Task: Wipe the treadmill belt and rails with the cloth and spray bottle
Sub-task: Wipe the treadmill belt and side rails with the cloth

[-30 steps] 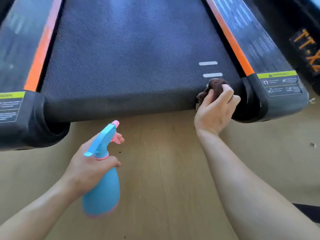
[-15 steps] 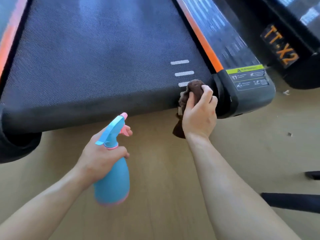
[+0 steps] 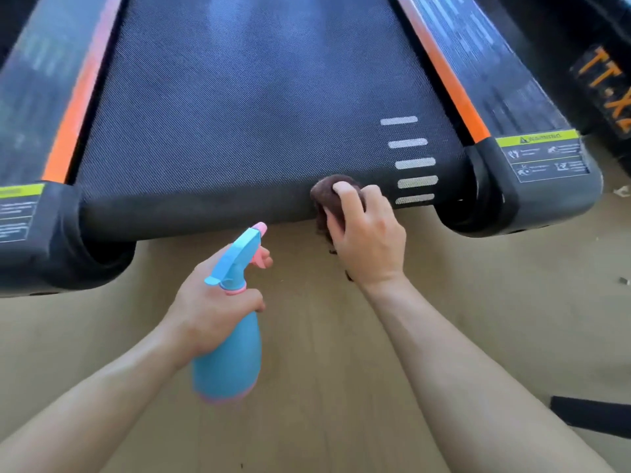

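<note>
The upper half of the frame is filled by the dark treadmill belt [image 3: 239, 114], flanked by the left rail [image 3: 51, 97] and the right rail [image 3: 478, 63], each edged in orange, while the wooden floor [image 3: 495, 302] is spread across the lower half. Below centre, the blue spray bottle [image 3: 228, 363] is gripped round its neck by the left hand [image 3: 211, 302], a finger laid at the pink trigger and the nozzle tilted toward the belt. Right of centre, the brown cloth [image 3: 329, 189] is clutched under the curled fingers of the right hand [image 3: 368, 247] and pressed against the belt's rounded near edge, just left of the white stripes [image 3: 409, 163].
</note>
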Motion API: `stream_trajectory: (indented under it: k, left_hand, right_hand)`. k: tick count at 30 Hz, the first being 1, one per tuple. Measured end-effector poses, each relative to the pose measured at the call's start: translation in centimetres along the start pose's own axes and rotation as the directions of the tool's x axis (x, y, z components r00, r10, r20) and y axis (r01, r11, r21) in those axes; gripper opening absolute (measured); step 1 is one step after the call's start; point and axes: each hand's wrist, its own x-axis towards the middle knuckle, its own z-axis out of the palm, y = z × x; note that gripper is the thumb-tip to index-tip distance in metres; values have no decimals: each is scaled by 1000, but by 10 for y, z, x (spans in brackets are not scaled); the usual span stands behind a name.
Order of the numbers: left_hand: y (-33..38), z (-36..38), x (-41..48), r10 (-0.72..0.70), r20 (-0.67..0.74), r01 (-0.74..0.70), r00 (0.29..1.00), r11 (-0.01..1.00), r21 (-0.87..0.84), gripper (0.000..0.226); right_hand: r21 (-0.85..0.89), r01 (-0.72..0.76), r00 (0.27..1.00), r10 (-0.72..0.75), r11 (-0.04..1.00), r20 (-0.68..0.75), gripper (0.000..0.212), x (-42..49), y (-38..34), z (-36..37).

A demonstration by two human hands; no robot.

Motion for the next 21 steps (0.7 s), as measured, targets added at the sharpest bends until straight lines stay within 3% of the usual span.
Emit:
stream_trajectory:
  k: [4, 6, 8, 9, 11, 13, 15, 17, 19, 21]
  left_hand:
    - [-12, -13, -15, -4, -43, 3, 999, 1000, -29, 55]
    - [-18, -14, -19, -8, -59, 5, 998, 999, -53, 58]
    - [-20, -14, -24, -15, -67, 11, 998, 998, -54, 59]
    - [-19, -14, -25, -21, -67, 17, 998, 998, -56, 56]
    - [-17, -12, -23, -43, -77, 38, 996, 997, -65, 50]
    - [-13, -10, -20, -56, -92, 51, 994, 997, -60, 47]
    - [-9, -6, -18, -45, -84, 40, 995, 998, -57, 55]
    - [-10, -5, -18, -41, -77, 38, 996, 999, -39, 62]
    - [-12, -3, -19, -48, -70, 45, 996, 998, -35, 60]
    - [-13, 0, -19, -50, -58, 48, 997, 998, -38, 56]
  right_hand:
    - [86, -367, 918, 376, 926, -125, 35, 15, 34, -5]
    - [109, -401, 900, 413, 910, -141, 34, 14, 16, 4]
    - [111, -259, 958, 269, 960, -96, 32, 10, -16, 12]
    - [96, -106, 993, 111, 990, -48, 32, 5, -28, 16]
    - [45, 229, 972, -231, 972, 42, 38, -2, -43, 21]
    - [1, 359, 931, -358, 933, 69, 40, 3, -38, 22]
    - [-39, 268, 962, -266, 963, 53, 36, 4, -20, 15]
    - [-11, 32, 999, -31, 999, 21, 34, -3, 6, 6]
    - [92, -159, 987, 155, 983, 54, 34, -16, 27, -5]
    - [157, -215, 974, 200, 964, 107, 34, -34, 31, -13]
